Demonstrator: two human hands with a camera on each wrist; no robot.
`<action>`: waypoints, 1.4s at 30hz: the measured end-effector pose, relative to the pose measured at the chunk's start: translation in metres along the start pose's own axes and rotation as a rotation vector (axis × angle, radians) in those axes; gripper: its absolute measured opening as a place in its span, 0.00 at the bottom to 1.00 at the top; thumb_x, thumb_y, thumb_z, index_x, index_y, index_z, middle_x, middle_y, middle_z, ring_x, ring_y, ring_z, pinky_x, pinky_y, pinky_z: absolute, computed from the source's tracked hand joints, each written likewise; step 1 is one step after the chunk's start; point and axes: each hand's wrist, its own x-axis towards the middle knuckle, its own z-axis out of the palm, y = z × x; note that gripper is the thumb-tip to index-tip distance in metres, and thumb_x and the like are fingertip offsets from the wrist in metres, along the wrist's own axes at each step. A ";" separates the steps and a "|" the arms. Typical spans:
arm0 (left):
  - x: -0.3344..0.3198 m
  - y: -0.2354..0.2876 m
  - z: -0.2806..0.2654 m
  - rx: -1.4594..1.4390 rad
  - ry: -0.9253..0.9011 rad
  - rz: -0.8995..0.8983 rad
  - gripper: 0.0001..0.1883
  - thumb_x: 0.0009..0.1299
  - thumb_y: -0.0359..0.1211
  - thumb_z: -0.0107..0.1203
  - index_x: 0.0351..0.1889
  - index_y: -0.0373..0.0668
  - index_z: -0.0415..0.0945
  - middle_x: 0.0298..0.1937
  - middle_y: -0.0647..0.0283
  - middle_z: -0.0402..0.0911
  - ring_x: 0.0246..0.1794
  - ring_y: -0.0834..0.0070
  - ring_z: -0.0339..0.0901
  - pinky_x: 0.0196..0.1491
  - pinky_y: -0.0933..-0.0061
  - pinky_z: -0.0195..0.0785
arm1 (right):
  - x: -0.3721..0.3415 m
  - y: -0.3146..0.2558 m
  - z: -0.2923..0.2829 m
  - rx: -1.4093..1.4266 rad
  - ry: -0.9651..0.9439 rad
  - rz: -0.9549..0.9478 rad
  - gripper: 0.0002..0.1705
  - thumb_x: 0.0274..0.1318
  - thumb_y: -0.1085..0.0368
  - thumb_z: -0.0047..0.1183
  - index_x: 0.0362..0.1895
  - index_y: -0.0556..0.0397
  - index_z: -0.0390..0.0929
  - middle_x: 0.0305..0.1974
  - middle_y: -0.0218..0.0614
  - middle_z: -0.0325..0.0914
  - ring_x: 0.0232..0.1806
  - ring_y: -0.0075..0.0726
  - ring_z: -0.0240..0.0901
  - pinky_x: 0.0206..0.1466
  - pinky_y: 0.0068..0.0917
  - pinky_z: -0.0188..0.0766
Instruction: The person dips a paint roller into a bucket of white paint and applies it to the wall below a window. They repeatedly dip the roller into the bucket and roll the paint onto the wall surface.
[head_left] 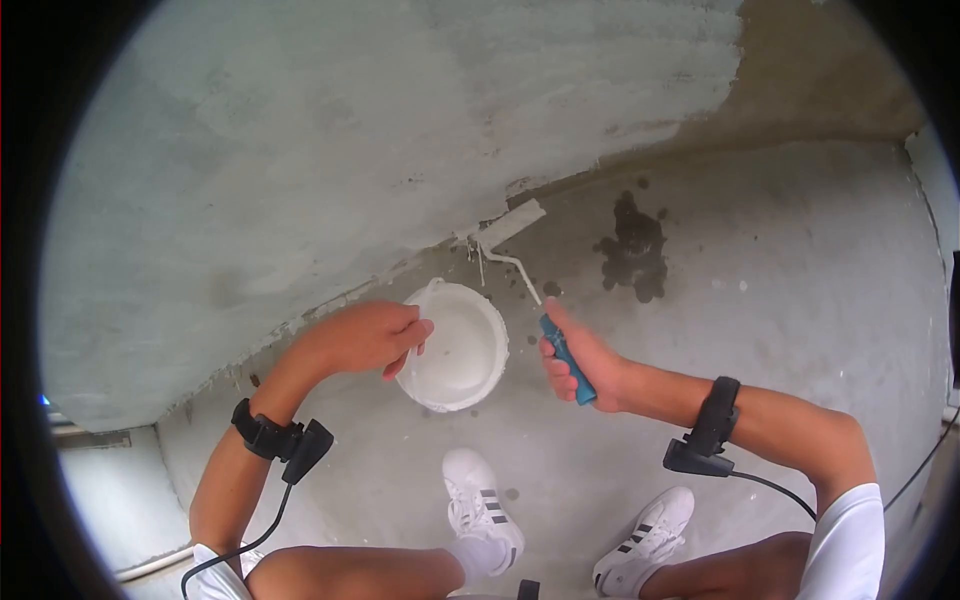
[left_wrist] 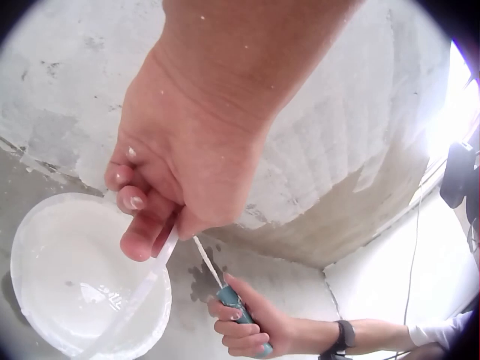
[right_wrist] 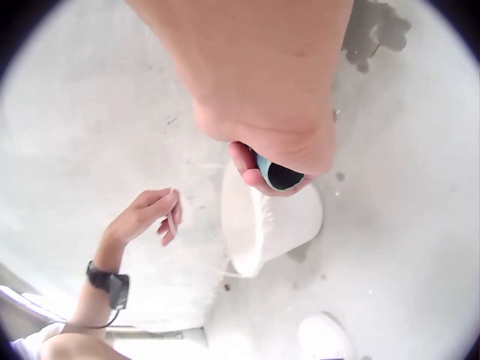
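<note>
My right hand [head_left: 597, 368] grips the teal handle [head_left: 567, 362] of a paint roller. Its thin, paint-coated frame bends up to a white roller sleeve [head_left: 517, 226], which lies along the foot of the wall with drips hanging beside it. A white bucket [head_left: 503, 345] of white paint hangs or stands left of the roller. My left hand [head_left: 375, 337] is at its rim in the head view, fingers curled round the pale bucket handle [left_wrist: 144, 294]. Flecks of paint dot the left fingers. From the right wrist view, only the dark butt end [right_wrist: 285, 177] of the roller handle shows under the palm.
The wall [head_left: 300, 150] is coated pale up to a ragged edge, with a bare brown patch [head_left: 820, 80] at the upper right. Dark wet stains [head_left: 635, 248] mark the grey floor. White shoes [head_left: 482, 510] stand near the bucket, and cables run from both wrist cameras.
</note>
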 end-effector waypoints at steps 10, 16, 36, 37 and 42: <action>0.002 -0.014 0.004 -0.033 -0.010 0.031 0.23 0.80 0.45 0.37 0.34 0.40 0.77 0.17 0.68 0.77 0.29 0.73 0.74 0.42 0.70 0.66 | 0.017 -0.054 0.027 0.290 -0.022 -0.035 0.27 0.74 0.38 0.31 0.29 0.43 0.61 0.16 0.18 0.54 0.13 0.18 0.49 0.17 0.23 0.50; 0.002 -0.015 0.002 -0.007 0.015 0.041 0.23 0.78 0.45 0.37 0.33 0.41 0.78 0.17 0.68 0.78 0.28 0.71 0.75 0.41 0.68 0.67 | 0.064 -0.037 0.004 0.103 0.102 -0.085 0.27 0.74 0.38 0.31 0.30 0.44 0.61 0.16 0.18 0.52 0.14 0.17 0.49 0.17 0.22 0.50; 0.001 -0.024 0.014 -0.174 -0.016 0.093 0.23 0.79 0.45 0.37 0.34 0.40 0.79 0.15 0.67 0.77 0.26 0.73 0.75 0.39 0.68 0.68 | 0.026 -0.050 -0.040 -0.203 0.157 -0.221 0.20 0.72 0.47 0.38 0.35 0.48 0.66 0.19 0.24 0.62 0.13 0.22 0.55 0.17 0.24 0.54; -0.002 -0.021 0.015 -0.175 -0.017 0.069 0.23 0.79 0.45 0.37 0.34 0.41 0.79 0.15 0.67 0.77 0.26 0.73 0.74 0.39 0.68 0.68 | 0.018 -0.062 -0.044 -0.212 0.147 -0.169 0.20 0.72 0.47 0.39 0.35 0.48 0.66 0.19 0.24 0.62 0.13 0.21 0.55 0.17 0.24 0.54; -0.005 -0.020 0.008 -0.156 0.017 0.069 0.23 0.79 0.45 0.35 0.34 0.42 0.78 0.15 0.69 0.76 0.26 0.73 0.75 0.38 0.67 0.68 | -0.026 -0.132 -0.049 -0.449 0.101 0.052 0.19 0.72 0.48 0.38 0.34 0.47 0.66 0.17 0.21 0.60 0.13 0.18 0.53 0.17 0.23 0.50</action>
